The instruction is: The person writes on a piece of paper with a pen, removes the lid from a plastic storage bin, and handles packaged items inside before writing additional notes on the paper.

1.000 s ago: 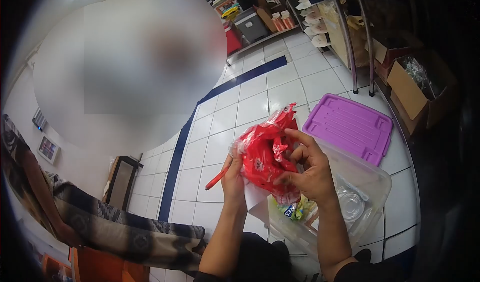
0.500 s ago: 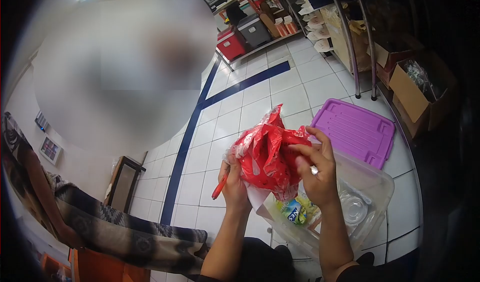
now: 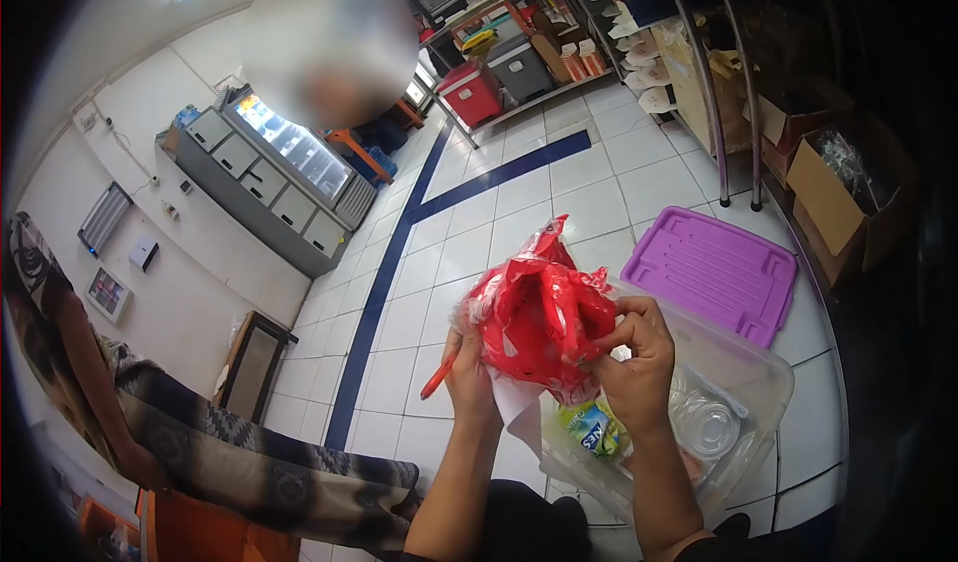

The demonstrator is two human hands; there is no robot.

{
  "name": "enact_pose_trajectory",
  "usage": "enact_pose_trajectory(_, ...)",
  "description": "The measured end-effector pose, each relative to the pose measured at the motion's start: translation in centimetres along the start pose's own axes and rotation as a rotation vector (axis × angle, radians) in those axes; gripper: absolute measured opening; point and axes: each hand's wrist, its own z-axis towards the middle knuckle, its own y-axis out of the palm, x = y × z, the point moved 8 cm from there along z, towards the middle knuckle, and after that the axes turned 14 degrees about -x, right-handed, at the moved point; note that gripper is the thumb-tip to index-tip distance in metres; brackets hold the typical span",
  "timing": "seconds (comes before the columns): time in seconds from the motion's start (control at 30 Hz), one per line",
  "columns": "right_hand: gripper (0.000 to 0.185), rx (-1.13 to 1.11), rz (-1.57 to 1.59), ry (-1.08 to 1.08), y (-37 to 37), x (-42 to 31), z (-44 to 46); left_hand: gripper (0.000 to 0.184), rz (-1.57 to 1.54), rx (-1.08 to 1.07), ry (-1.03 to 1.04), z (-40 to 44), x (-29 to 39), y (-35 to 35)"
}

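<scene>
A crumpled red plastic bag with white markings is held up between both hands, its mouth partly open. My left hand grips the bag's left side, along with a red pen and a white sheet that hangs below. At the bag's right edge, the fingers of my right hand are closed on the plastic. Under my forearms sits a clear plastic bin, holding a green and yellow packet and round clear plastic containers. What the bag contains is hidden.
The purple lid lies on the tiled floor beyond the bin. An open cardboard box and metal rack legs are at right. A person in patterned cloth is at left. Red and grey coolers stand on a far shelf.
My right hand has shifted on the bag's right edge, its fingers now pinching the plastic. The bag's folds have changed shape. The blurred area has shrunk, showing grey cabinets and a fridge.
</scene>
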Motion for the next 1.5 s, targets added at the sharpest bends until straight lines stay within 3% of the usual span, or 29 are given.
enact_pose_trajectory(0.13, 0.012, -0.039, 0.130, -0.037, 0.5, 0.4, 0.0, 0.039, -0.098, -0.052, -0.190, 0.3, -3.3, -2.2)
enact_pose_trajectory(0.23, 0.014, -0.077, 0.290, 0.082, 0.6, 1.6, 0.3, 0.040, -0.144, -0.085, -0.268, 0.1, -3.3, -0.9)
enact_pose_trajectory(0.47, 0.023, -0.078, 0.138, 0.108, 0.4, 1.0, 0.9, 0.044, -0.031, -0.098, -0.323, 0.0, -3.7, -1.2)
enact_pose_trajectory(0.53, 0.024, -0.081, 0.132, 0.104, 0.6, 0.2, 0.9, 0.039, -0.177, -0.044, -0.321, -0.1, -3.6, -0.6)
enact_pose_trajectory(0.6, 0.032, -0.100, -0.311, -0.044, 1.1, -2.5, 0.9, 0.038, -0.111, 0.017, -0.269, -0.2, -2.3, 0.9)
enact_pose_trajectory(0.63, 0.032, -0.102, -0.312, -0.046, 1.4, -2.3, 0.8, 0.036, -0.043, 0.083, -0.214, -0.3, -1.6, 0.9)
enact_pose_trajectory(0.73, 0.041, -0.008, -0.253, 0.027, 1.7, 0.7, 0.3, 0.033, 0.116, 0.083, -0.091, -0.7, -0.8, 0.8)
enact_pose_trajectory(0.8, 0.040, 0.326, -0.086, -0.144, -0.3, 1.7, -0.7, 0.032, 0.114, 0.122, -0.065, -0.9, -0.5, 1.3)
enact_pose_trajectory(0.83, 0.035, 0.242, -0.321, -0.230, -0.2, 0.8, -0.7, 0.033, 0.157, 0.132, -0.041, -1.2, -0.3, 1.5)
enact_pose_trajectory(0.93, 0.026, 0.054, -0.510, -0.307, 1.3, -1.3, 0.1, 0.033, 0.317, 0.150, -0.013, -2.0, 0.0, 1.6)
enact_pose_trajectory(1.07, 0.022, 0.058, -0.420, -0.143, 1.3, -2.8, 0.6, 0.034, 0.556, 0.124, 0.027, -2.8, 1.4, 3.2)
enact_pose_trajectory(1.13, 0.022, 0.135, -0.454, -0.146, 0.7, -1.2, 0.2, 0.034, 0.530, 0.123, 0.064, -2.6, 1.7, 3.6)
enact_pose_trajectory(1.17, 0.021, 0.165, -0.299, -0.041, 0.1, 0.2, -0.1, 0.033, 0.505, 0.123, 0.102, -2.6, 1.9, 3.8)
enact_pose_trajectory(1.27, 0.019, 0.209, -0.333, -0.148, 0.1, -0.8, -0.1, 0.033, 0.462, 0.144, 0.069, -2.3, 1.3, 3.1)
enact_pose_trajectory(1.3, 0.022, 0.072, -0.336, -0.122, 0.7, 0.2, -0.1, 0.033, 0.462, 0.144, 0.069, -2.4, 1.2, 3.1)
enact_pose_trajectory(1.43, 0.039, -0.129, -0.485, -0.049, 2.4, -1.2, 0.4, 0.032, 0.507, 0.069, 0.004, -2.8, 0.7, 3.2)
enact_pose_trajectory(1.5, 0.036, -0.141, -0.469, -0.018, 2.7, -0.9, 0.4, 0.032, 0.530, 0.044, -0.015, -2.7, 0.5, 3.5)
